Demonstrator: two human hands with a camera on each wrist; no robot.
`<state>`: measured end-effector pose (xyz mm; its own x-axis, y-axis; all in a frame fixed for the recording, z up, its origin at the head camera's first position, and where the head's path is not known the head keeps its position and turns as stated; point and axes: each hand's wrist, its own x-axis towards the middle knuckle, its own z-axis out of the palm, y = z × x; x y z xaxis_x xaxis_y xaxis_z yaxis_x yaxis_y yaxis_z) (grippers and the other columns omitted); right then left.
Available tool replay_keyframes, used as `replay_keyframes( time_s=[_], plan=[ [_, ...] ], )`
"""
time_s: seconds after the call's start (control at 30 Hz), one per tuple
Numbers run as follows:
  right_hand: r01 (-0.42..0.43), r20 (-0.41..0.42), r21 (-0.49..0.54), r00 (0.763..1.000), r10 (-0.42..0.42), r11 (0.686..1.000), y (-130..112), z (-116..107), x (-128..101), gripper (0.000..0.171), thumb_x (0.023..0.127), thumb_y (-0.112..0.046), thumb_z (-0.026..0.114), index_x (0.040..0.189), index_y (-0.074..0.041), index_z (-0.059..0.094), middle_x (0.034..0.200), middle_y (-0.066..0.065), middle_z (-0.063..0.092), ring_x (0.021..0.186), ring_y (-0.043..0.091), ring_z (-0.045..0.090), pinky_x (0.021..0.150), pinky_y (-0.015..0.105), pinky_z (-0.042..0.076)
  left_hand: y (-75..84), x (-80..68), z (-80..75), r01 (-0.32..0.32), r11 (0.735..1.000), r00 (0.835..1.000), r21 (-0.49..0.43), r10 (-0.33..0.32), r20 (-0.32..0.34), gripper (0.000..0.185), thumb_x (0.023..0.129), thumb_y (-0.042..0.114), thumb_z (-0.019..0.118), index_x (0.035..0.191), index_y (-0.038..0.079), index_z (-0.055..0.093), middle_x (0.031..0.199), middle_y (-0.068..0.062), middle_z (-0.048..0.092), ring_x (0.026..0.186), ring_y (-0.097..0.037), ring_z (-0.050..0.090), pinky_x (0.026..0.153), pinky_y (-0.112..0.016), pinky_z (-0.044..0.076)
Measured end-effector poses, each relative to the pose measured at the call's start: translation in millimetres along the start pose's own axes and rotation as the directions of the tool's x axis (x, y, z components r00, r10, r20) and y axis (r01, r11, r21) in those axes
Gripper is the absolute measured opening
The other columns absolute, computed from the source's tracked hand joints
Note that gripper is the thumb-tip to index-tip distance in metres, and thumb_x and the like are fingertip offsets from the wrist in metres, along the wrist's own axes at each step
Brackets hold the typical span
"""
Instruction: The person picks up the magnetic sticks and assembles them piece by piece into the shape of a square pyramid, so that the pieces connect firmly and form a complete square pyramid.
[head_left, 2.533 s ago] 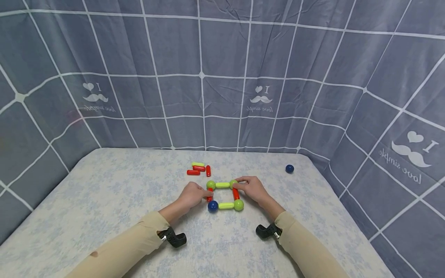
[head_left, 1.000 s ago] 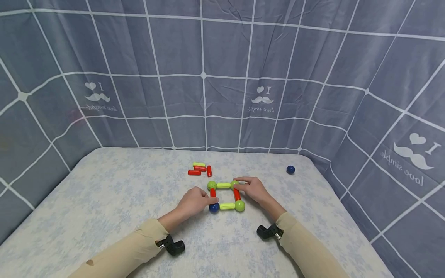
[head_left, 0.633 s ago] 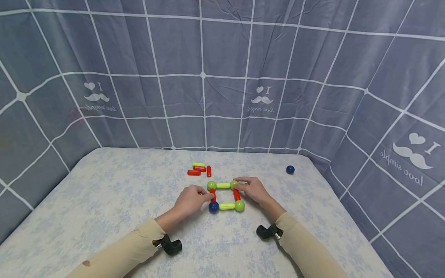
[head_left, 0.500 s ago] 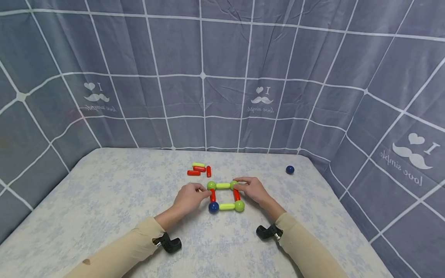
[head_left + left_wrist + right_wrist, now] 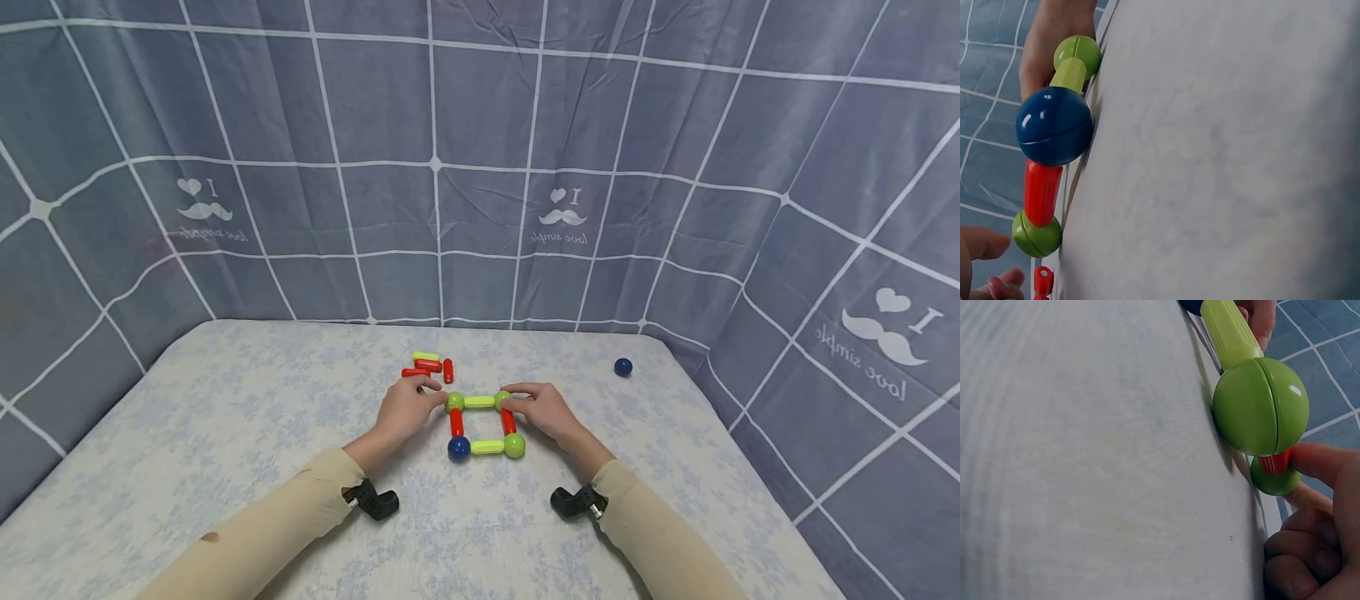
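A four-sided frame of magnetic rods and balls lies on the table. Its near-left corner is a blue ball (image 5: 459, 448); the near-right corner is a green ball (image 5: 1261, 406), as are the two far ones. Red rods (image 5: 457, 422) form its sides, and yellow-green rods (image 5: 487, 447) its near and far edges. My left hand (image 5: 403, 408) is beside the far-left green ball (image 5: 1037, 234), its thumb a little apart from it in the left wrist view. With thumb and index finger, my right hand (image 5: 546, 410) pinches the far-right green ball (image 5: 1275, 477), by the end of the right red rod.
Beyond my left hand lie several loose rods, red ones (image 5: 447, 371) and a yellow-green one (image 5: 426, 356). A single blue ball (image 5: 622, 367) sits at the far right of the table. A grey-blue checked curtain (image 5: 480, 208) hangs behind and at the sides.
My left hand has slid from the left red rod and blue ball away to the far-left green ball, uncovering the rod. My right hand keeps its place.
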<state>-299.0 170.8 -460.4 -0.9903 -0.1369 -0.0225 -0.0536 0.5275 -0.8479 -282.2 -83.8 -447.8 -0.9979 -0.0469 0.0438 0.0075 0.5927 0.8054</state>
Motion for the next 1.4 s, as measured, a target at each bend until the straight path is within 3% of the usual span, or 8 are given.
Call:
replay_keyframes(
  time_s=[0.37,0.57,0.7,0.8,1.0,1.13,1.27,1.4],
  plan=[
    [0.014,0.005,0.011,1.0,-0.014,1.0,1,0,0,0.032,0.087,-0.037,0.078,0.117,-0.024,0.077,0.066,-0.005,0.051,0.06,0.014,0.035,0.059,0.03,0.034,5.2,24.3,11.0,0.024,1.0,0.999,-0.014,-0.025,-0.047,0.034,0.092,0.033,0.072,0.118,0.011,0.073,0.099,-0.009,0.067,0.073,-0.021,0.051,0.062,-0.031,0.037],
    [0.024,0.007,0.008,1.0,-0.024,1.0,4,0,2,0.033,0.087,-0.038,0.078,0.117,-0.025,0.077,0.056,-0.006,0.038,0.055,0.013,0.032,0.055,0.029,0.032,6.5,32.6,15.7,0.037,0.999,0.997,0.03,-0.035,-0.069,0.035,0.091,0.034,0.072,0.118,0.01,0.073,0.112,-0.009,0.071,0.084,-0.022,0.061,0.067,-0.032,0.044],
    [0.018,0.002,-0.003,1.0,-0.018,1.0,3,-1,2,0.033,0.087,-0.04,0.078,0.117,-0.026,0.077,0.067,-0.006,0.05,0.057,0.013,0.032,0.057,0.028,0.032,8.1,37.0,19.1,0.04,0.997,0.995,0.074,-0.033,-0.089,0.035,0.091,0.034,0.073,0.117,0.01,0.074,0.114,-0.008,0.073,0.089,-0.022,0.066,0.07,-0.033,0.048],
    [0.016,0.002,-0.007,1.0,-0.016,1.0,3,-1,2,0.033,0.087,-0.04,0.078,0.116,-0.026,0.077,0.081,-0.004,0.062,0.06,0.013,0.034,0.06,0.029,0.034,9.4,40.5,22.3,0.055,0.994,0.994,0.091,-0.046,-0.101,0.031,0.09,0.031,0.074,0.112,0.009,0.076,0.109,-0.008,0.074,0.085,-0.022,0.067,0.066,-0.032,0.048],
    [0.024,0.005,-0.01,1.0,-0.024,1.0,3,0,2,0.033,0.087,-0.039,0.078,0.116,-0.024,0.077,0.092,0.001,0.069,0.067,0.015,0.039,0.063,0.03,0.037,12.6,47.4,27.1,0.092,0.988,0.99,0.124,-0.078,-0.119,0.025,0.09,0.028,0.075,0.103,0.006,0.078,0.1,-0.009,0.075,0.08,-0.022,0.065,0.062,-0.029,0.045],
    [0.03,0.007,-0.006,1.0,-0.03,1.0,3,0,3,0.033,0.087,-0.04,0.078,0.116,-0.024,0.077,0.081,-0.003,0.064,0.065,0.014,0.039,0.062,0.03,0.036,12.1,50.9,27.1,0.112,0.983,0.988,0.147,-0.094,-0.126,0.022,0.09,0.027,0.074,0.099,0.007,0.078,0.095,-0.007,0.075,0.076,-0.02,0.064,0.059,-0.028,0.043],
    [0.027,0.005,0.007,1.0,-0.027,1.0,4,0,3,0.032,0.086,-0.039,0.079,0.115,-0.025,0.078,0.062,-0.005,0.05,0.058,0.014,0.036,0.059,0.029,0.035,12.1,51.1,24.6,0.112,0.986,0.991,0.126,-0.101,-0.091,0.018,0.09,0.023,0.071,0.083,0.008,0.077,0.076,-0.003,0.07,0.061,-0.017,0.058,0.05,-0.026,0.038],
    [0.028,0.01,0.014,1.0,-0.028,1.0,6,-1,4,0.033,0.086,-0.04,0.079,0.116,-0.024,0.077,0.07,-0.003,0.058,0.06,0.014,0.037,0.06,0.03,0.036,11.3,48.9,19.9,0.112,0.986,0.993,0.123,-0.107,-0.045,0.029,0.088,0.021,0.071,0.061,0.01,0.068,0.056,0.002,0.053,0.05,-0.015,0.048,0.045,-0.025,0.03]
  ],
)
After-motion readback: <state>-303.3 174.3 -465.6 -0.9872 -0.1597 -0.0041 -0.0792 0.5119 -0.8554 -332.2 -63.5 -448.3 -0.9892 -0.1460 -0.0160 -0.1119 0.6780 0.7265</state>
